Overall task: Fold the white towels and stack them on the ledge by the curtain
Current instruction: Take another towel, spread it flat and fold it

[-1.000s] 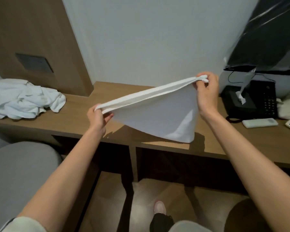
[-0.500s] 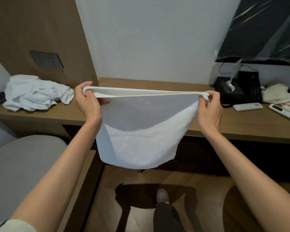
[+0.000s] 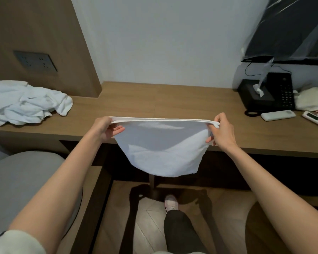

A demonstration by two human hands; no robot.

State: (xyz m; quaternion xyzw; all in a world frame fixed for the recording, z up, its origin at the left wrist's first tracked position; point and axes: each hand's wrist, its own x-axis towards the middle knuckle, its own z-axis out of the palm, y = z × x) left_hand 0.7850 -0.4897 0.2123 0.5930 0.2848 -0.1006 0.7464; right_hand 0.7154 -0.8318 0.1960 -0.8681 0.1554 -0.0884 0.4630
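Left hand [image 3: 104, 128] and right hand [image 3: 222, 132], held apart, pinch the doubled white towel's [image 3: 162, 149] top corners above the bench [image 3: 154, 103]; a loosening pinch could let the layers slip askew.

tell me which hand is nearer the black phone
Right. The right hand grips one end of the towel, just left of the black phone; the left hand grips the other end, farther left.
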